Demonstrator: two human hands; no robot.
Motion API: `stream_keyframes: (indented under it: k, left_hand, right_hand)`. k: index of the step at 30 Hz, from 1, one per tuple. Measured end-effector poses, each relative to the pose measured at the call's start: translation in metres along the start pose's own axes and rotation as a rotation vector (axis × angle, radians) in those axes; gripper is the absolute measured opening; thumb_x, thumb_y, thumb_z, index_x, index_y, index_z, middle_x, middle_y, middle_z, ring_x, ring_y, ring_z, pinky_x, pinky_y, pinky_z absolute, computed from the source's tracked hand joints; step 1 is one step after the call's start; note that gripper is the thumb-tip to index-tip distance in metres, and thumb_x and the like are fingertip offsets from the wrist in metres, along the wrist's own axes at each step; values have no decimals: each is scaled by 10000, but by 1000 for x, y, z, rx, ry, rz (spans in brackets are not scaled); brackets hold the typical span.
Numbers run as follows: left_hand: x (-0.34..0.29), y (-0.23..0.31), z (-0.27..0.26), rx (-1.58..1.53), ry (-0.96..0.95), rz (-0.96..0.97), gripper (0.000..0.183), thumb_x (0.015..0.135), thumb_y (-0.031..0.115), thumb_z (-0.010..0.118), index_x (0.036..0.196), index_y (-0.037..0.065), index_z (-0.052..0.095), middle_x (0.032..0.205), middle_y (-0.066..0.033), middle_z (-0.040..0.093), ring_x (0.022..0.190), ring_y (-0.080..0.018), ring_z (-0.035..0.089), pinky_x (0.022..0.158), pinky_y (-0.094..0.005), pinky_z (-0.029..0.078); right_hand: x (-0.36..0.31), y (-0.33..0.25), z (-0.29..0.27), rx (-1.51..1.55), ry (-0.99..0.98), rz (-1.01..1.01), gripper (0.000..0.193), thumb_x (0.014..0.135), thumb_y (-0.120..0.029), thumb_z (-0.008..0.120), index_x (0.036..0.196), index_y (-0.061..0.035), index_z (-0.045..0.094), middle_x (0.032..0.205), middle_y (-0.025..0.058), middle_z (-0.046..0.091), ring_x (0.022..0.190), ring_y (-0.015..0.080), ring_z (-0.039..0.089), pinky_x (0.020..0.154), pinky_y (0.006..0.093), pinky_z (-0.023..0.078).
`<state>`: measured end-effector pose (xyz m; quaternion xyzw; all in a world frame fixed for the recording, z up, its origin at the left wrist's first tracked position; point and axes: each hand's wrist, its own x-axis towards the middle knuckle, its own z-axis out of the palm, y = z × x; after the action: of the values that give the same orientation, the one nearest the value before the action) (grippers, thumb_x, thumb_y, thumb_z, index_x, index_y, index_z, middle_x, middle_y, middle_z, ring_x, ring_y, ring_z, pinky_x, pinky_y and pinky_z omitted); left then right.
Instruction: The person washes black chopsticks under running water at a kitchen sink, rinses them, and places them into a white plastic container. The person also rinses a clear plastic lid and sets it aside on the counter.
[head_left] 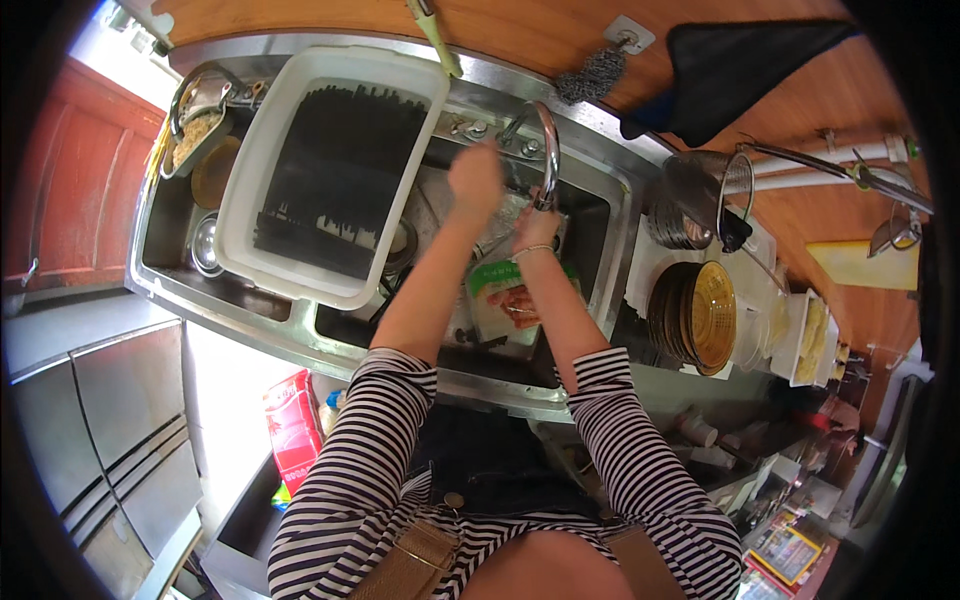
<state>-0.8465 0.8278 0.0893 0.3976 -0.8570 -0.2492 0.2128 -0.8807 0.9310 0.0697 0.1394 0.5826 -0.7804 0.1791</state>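
My left hand (475, 178) is raised over the sink beside the curved chrome tap (550, 150). It looks curled, but motion blur hides its fingers. Just below the tap's spout is my right hand (537, 230), with a thin bracelet at the wrist. Its fingers are partly hidden, and whether they grip anything does not show. Under my right forearm, a plastic package (495, 320) with green edging and a reddish food picture lies in the sink basin (590, 235).
A large white tub (237, 235) with dark contents rests across the sink's left side. At left are a strainer of grainy food (195, 140) and a metal bowl (204, 243). Stacked brown plates (715, 315) stand at right. A black cloth (715, 75) hangs on the wall.
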Motion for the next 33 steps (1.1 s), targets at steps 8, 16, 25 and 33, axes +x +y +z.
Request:
stream_keyframes:
  k: [8, 16, 25, 33]
  left_hand:
    - [53, -18, -4, 108, 19, -275, 127, 807, 133, 546, 849, 18, 578, 820, -179, 629, 769, -339, 626, 668, -427, 504]
    - [74, -20, 34, -23, 248, -241, 131, 777, 57, 541, 852, 2, 449, 839, -205, 580, 829, -382, 570, 726, -457, 457]
    - [4, -41, 27, -367, 3, 128, 229, 858, 173, 515, 987, -15, 502, 927, -202, 567, 908, -358, 540, 794, -404, 422]
    - [-211, -41, -101, -825, -984, -416, 226, 934, 252, 446, 894, 54, 546, 633, 21, 455, 549, -56, 427, 503, -197, 361]
  right_hand:
    - [-29, -13, 5, 104, -145, 327, 157, 846, -144, 555, 720, -120, 466, 532, -47, 302, 463, 93, 287, 464, 250, 259]
    - [-31, -46, -37, 330, -419, 540, 203, 874, -152, 514, 694, -101, 432, 554, -22, 319, 517, 113, 311, 522, 243, 282]
    - [-11, -51, -81, 527, -562, 595, 301, 871, -203, 490, 600, -113, 392, 521, -25, 310, 478, 104, 278, 489, 242, 251]
    - [-28, -24, -103, 772, -315, 775, 235, 849, -165, 476, 626, -93, 453, 496, -2, 323, 435, 119, 297, 446, 252, 294]
